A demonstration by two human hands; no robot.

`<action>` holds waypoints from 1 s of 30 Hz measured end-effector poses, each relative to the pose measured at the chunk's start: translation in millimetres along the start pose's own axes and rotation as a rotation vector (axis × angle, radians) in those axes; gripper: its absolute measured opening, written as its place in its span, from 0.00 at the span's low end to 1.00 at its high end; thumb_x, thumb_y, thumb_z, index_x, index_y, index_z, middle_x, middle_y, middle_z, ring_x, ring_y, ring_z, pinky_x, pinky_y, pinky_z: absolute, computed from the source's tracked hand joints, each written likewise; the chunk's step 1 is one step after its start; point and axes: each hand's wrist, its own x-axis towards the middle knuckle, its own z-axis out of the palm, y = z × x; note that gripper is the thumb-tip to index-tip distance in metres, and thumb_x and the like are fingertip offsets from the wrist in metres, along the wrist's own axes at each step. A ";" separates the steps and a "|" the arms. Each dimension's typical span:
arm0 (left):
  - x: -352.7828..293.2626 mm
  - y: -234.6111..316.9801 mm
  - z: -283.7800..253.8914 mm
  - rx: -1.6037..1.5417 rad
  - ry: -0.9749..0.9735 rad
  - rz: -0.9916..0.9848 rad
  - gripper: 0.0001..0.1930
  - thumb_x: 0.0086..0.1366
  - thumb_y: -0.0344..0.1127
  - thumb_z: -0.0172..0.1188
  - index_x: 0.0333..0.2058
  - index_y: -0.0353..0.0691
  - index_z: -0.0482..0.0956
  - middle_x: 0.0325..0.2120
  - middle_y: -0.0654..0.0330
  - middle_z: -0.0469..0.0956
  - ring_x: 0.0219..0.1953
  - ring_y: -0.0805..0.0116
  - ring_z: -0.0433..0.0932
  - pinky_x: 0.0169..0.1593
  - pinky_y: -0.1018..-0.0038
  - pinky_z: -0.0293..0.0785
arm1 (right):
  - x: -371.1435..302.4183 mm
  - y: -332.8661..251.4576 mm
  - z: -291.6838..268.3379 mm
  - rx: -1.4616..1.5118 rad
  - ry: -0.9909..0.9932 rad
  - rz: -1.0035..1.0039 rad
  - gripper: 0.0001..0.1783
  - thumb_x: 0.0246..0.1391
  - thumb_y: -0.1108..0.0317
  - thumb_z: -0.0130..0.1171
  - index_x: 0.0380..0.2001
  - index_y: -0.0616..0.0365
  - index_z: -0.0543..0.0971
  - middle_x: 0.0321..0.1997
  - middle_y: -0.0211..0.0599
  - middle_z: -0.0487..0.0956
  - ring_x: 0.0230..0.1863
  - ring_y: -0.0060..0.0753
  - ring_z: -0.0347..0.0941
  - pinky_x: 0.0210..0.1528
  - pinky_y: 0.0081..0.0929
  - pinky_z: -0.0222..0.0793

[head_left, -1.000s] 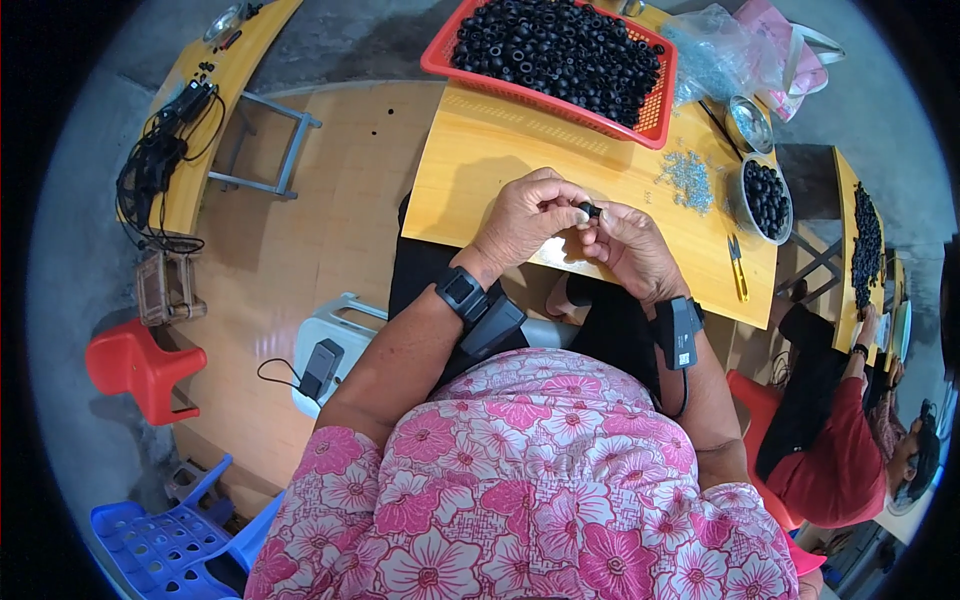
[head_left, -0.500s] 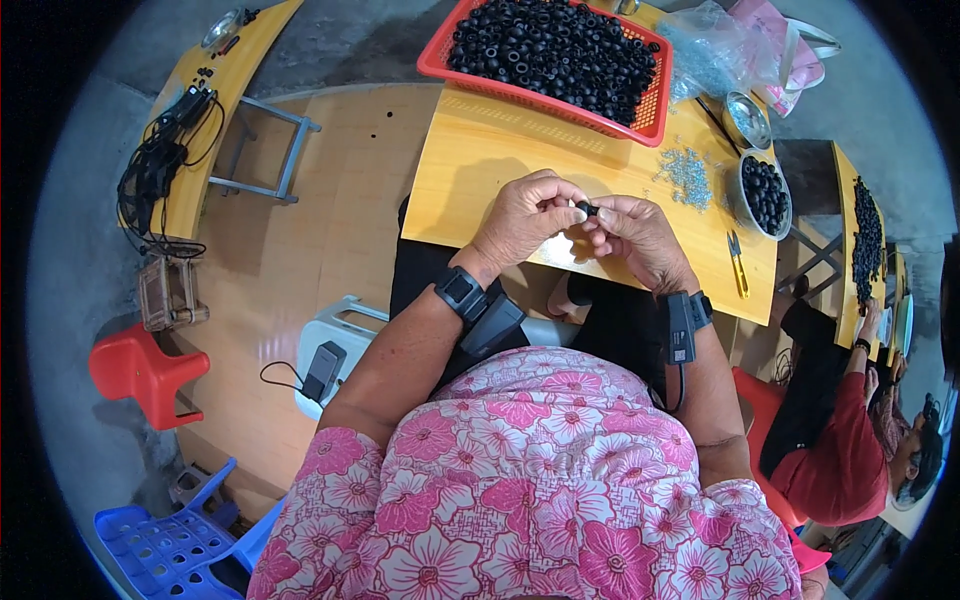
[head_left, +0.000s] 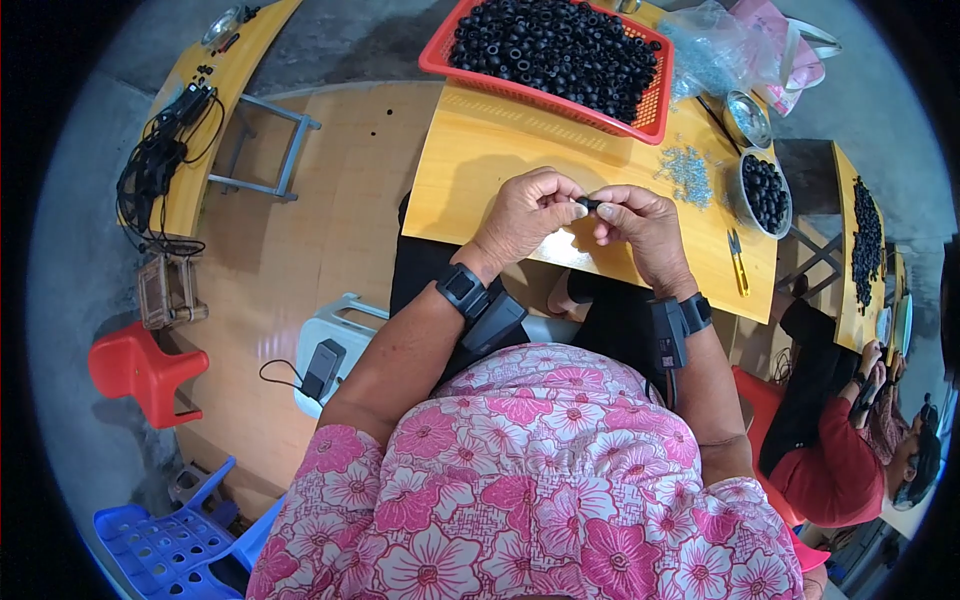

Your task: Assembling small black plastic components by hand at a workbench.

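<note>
Black rings (head_left: 560,45) fill a red basket (head_left: 655,105) on the yellow table (head_left: 480,170); the blouse (head_left: 540,480) is pink with white flowers, one stool (head_left: 135,370) red, another (head_left: 165,545) blue

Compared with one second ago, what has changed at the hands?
Almost nothing. The left hand and right hand still pinch the small black part between them over the yellow table, in the same grip. The red basket and bowl have not moved.

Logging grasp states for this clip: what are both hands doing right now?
Left hand: closed, pinching the small black ring.
Right hand: closed, gripping the same ring's other end.
</note>
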 end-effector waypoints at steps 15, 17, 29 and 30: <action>0.9 -7.0 2.4 -0.082 0.061 0.015 0.06 0.55 0.27 0.63 0.33 0.34 0.80 0.26 0.65 0.75 0.28 0.78 0.72 0.34 0.81 0.70 | 2.3 11.1 5.0 0.133 0.017 0.012 0.06 0.55 0.74 0.58 0.36 0.64 0.79 0.28 0.33 0.79 0.25 0.21 0.73 0.29 0.19 0.73; 1.6 -6.1 2.2 -0.075 0.056 0.007 0.06 0.55 0.27 0.64 0.32 0.34 0.80 0.26 0.65 0.75 0.28 0.78 0.72 0.33 0.80 0.70 | 3.9 12.3 2.1 0.203 -0.002 0.060 0.05 0.55 0.74 0.58 0.34 0.63 0.78 0.29 0.33 0.79 0.25 0.21 0.74 0.29 0.19 0.73; -0.1 -1.3 -0.2 0.009 0.019 0.006 0.05 0.59 0.25 0.61 0.35 0.33 0.78 0.30 0.66 0.75 0.32 0.80 0.73 0.38 0.83 0.72 | 6.7 17.1 -1.2 0.422 -0.084 0.170 0.07 0.56 0.69 0.58 0.36 0.61 0.77 0.31 0.33 0.79 0.27 0.22 0.75 0.30 0.19 0.75; 0.1 -0.8 -0.3 0.029 0.022 0.004 0.05 0.59 0.26 0.61 0.34 0.33 0.78 0.30 0.66 0.75 0.32 0.81 0.73 0.38 0.84 0.72 | 5.3 16.2 0.8 0.421 -0.085 0.170 0.07 0.56 0.69 0.58 0.36 0.61 0.77 0.31 0.33 0.79 0.27 0.22 0.75 0.30 0.19 0.75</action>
